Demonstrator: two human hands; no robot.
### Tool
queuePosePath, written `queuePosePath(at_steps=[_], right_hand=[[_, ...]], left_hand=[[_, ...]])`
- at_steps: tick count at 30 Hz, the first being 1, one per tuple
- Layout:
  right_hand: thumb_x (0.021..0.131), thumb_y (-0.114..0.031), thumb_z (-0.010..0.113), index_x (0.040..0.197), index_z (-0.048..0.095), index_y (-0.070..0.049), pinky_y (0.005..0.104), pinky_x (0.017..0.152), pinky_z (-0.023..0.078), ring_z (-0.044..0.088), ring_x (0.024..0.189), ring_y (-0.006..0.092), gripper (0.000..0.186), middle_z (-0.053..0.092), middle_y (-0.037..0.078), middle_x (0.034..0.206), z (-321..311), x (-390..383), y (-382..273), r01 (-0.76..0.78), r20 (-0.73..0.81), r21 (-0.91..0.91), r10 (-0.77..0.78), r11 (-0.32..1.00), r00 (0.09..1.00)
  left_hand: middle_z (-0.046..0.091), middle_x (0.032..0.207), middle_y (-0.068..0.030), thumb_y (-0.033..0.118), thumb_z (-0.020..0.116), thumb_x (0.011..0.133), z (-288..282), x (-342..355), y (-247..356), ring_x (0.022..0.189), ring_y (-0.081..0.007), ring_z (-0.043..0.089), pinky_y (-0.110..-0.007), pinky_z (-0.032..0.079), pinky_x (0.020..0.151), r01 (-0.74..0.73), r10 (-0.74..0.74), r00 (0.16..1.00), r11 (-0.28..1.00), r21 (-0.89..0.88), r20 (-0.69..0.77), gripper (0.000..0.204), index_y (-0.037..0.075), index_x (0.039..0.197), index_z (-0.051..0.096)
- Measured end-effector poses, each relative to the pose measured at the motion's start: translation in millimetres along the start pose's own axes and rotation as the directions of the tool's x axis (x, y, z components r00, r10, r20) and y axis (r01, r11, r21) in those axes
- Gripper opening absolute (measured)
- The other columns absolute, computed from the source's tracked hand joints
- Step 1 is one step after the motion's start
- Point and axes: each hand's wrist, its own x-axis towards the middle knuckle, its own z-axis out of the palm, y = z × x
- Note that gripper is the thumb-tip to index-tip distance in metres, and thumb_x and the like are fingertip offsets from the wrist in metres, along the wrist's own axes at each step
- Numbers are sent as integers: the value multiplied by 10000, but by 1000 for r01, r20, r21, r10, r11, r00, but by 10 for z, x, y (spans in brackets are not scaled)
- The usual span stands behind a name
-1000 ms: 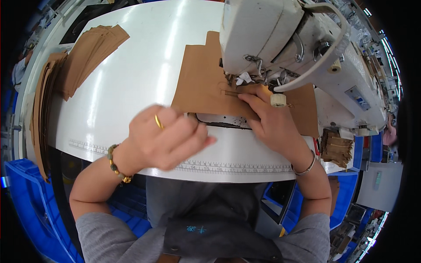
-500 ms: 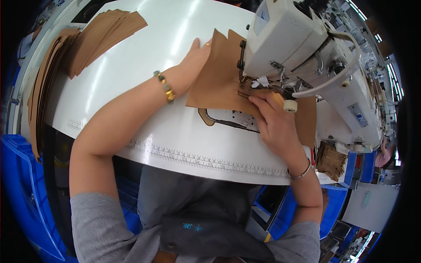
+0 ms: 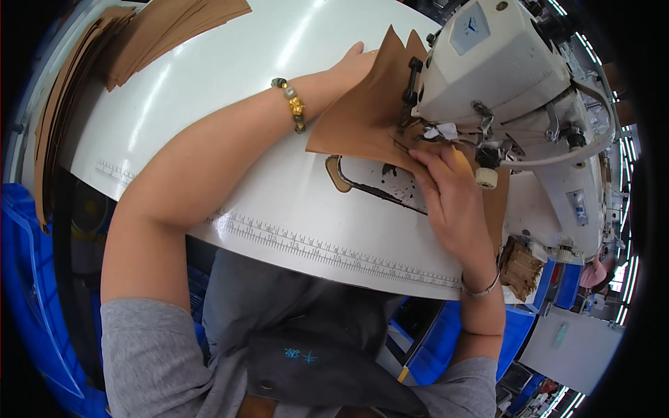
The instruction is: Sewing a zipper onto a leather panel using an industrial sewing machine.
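Note:
A brown cloth-like panel [image 3: 352, 125] lies under the head of a white sewing machine [image 3: 495, 63], its left part lifted and bent upward. My right hand [image 3: 453, 198] is closed on the panel's near edge, fingertips beside a short dark slit [image 3: 401, 145] just in front of the presser foot area. Something yellow [image 3: 461, 164] shows at those fingers. Beyond the raised cloth, my left hand [image 3: 352, 68] reaches in from the left; its thumb sticks up, and the panel hides most of its fingers. The needle itself is too small to make out.
Stacked brown pieces [image 3: 171, 35] lie at the far left, and more [image 3: 70, 118] hang over the table's left edge. A ruler strip [image 3: 300, 244] runs along the near edge. Brown scraps [image 3: 521, 268] sit at right. Blue bins [image 3: 31, 279] flank the table [image 3: 251, 167].
The view has shifted, so the machine appears farther right. The panel's left part is bent up more steeply. My right hand keeps its grip beside the slit.

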Motion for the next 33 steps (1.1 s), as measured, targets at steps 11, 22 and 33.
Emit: queuePosePath(at_steps=[11,22,33], right_hand=[[964,-128,627,1324,648,-47,466,809,572,710,934,377,370,627,120,1269,9,-34,-50,9,16,-23,-9,1000,1000],[792,-33,731,1307,690,-25,429,742,600,705,895,327,517,606,106,1177,197,-50,-20,159,-94,-239,-186,958,978],[781,-40,730,1267,698,-12,474,799,590,691,985,369,487,667,131,1173,107,-33,24,110,-102,-113,-121,988,987]], left_hand=[[648,1376,-99,340,626,989,75,25,-93,1272,-304,612,-633,380,1102,-102,98,992,994,-50,-83,394,108,1306,657],[725,1172,-104,288,634,962,13,26,58,1116,-305,671,-531,446,1008,26,-21,997,997,68,-79,244,94,1101,691],[723,925,-78,200,821,859,-563,-628,1002,854,-244,684,-345,541,809,-87,132,958,980,181,-254,220,29,913,695]])
